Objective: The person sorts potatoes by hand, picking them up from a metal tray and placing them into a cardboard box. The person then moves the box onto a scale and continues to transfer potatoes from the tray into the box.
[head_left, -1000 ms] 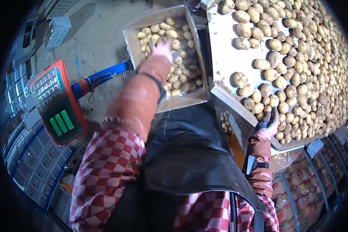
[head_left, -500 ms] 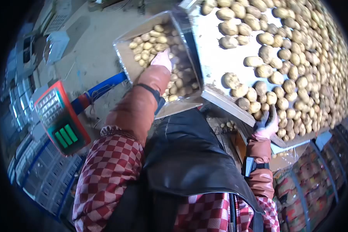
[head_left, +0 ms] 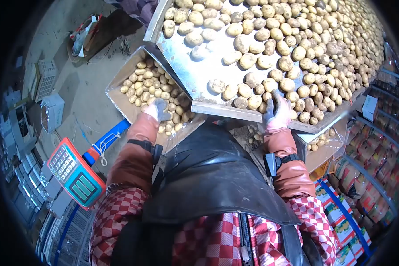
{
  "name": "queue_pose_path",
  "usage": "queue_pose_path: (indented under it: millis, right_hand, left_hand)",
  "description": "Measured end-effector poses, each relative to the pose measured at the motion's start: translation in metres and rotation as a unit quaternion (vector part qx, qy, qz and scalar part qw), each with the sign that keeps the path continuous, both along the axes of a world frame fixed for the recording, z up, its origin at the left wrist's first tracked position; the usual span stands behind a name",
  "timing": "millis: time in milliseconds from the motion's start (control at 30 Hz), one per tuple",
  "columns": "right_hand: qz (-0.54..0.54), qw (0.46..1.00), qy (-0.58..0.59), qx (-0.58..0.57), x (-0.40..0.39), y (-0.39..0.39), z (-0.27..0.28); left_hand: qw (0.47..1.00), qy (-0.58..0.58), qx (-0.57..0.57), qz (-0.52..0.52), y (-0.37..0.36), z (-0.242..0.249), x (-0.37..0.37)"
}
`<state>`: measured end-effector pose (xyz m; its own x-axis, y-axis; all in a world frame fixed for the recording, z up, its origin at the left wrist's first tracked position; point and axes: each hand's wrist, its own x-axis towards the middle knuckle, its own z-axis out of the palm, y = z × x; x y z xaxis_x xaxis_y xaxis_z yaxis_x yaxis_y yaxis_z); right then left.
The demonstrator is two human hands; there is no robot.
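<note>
My left hand [head_left: 158, 110] is over the near part of a plastic-lined cardboard box [head_left: 118, 94] holding many small potatoes [head_left: 151, 83]. Its grey-coated fingers are curled together, and whatever lies beneath them is hidden. My right hand [head_left: 277, 113] is at the near edge of a metal-topped sorting table [head_left: 181, 53], thumb and fingers apart, beside the potatoes [head_left: 254, 102] lying there. Larger potatoes are spread over the table, densest toward the right.
A scale display [head_left: 75, 173] on a blue post [head_left: 115, 135] stands left of the box. Another box [head_left: 326, 148] with potatoes sits under the table's right edge. Crates and cartons [head_left: 53, 111] are at far left; filled bags [head_left: 377, 155] are stacked at right.
The view has shifted, showing more of the table. My left hand has drawn back toward the near side of the box. My right hand is still at the table's near edge, fingers apart.
</note>
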<state>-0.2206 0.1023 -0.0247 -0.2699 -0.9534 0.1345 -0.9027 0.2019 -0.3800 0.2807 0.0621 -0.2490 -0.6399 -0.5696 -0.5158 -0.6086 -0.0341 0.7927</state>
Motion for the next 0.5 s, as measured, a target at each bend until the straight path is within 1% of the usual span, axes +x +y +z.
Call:
queue_pose_path:
  millis: [67, 100, 133, 167, 200, 233, 267, 333, 367, 400, 467, 500]
  right_hand:
    - [0.006, 1.000, 0.002, 0.000, -0.003, 0.002, -0.004]
    - [0.002, 1.000, -0.008, 0.000, -0.004, 0.002, -0.004]
    - [0.003, 1.000, -0.017, -0.001, -0.005, 0.002, -0.003]
    - [-0.005, 0.997, -0.071, -0.031, -0.014, 0.005, -0.013]
    - [-0.012, 0.990, -0.124, -0.060, -0.023, 0.009, -0.025]
    - [-0.093, 0.947, -0.297, -0.084, -0.023, 0.012, -0.033]
    - [-0.161, 0.896, -0.406, -0.085, -0.020, 0.010, -0.017]
    - [-0.230, 0.790, -0.567, -0.036, -0.044, 0.017, -0.006]
    - [-0.184, 0.859, -0.471, -0.080, -0.058, 0.017, -0.012]
    - [-0.135, 0.913, -0.366, -0.122, -0.071, 0.015, -0.020]
    - [-0.110, 0.925, -0.349, -0.105, -0.082, 0.013, 0.012]
    - [-0.097, 0.927, -0.344, -0.116, -0.093, 0.011, 0.005]
  left_hand:
    - [0.995, -0.099, 0.025, 0.015, -0.007, 0.042, -0.025]
    - [0.995, -0.098, 0.019, 0.013, -0.008, 0.065, -0.034]
    - [0.950, -0.017, 0.189, 0.249, -0.008, 0.087, -0.044]
    - [0.816, 0.067, 0.345, 0.458, -0.010, 0.098, -0.053]
    - [0.959, -0.117, 0.076, 0.248, -0.005, 0.058, -0.030]
    - [0.928, -0.082, 0.042, 0.362, -0.010, 0.067, -0.034]
    - [0.880, -0.043, 0.007, 0.473, -0.016, 0.075, -0.035]
    - [0.889, -0.109, -0.184, 0.405, -0.029, 0.087, -0.019]
    - [0.847, -0.057, -0.146, 0.507, -0.028, 0.131, -0.042]
    - [0.855, -0.073, -0.197, 0.473, -0.029, 0.150, -0.044]
    - [0.857, -0.074, -0.129, 0.494, -0.015, 0.143, -0.044]
    - [0.928, -0.141, -0.086, 0.334, -0.005, 0.129, -0.030]
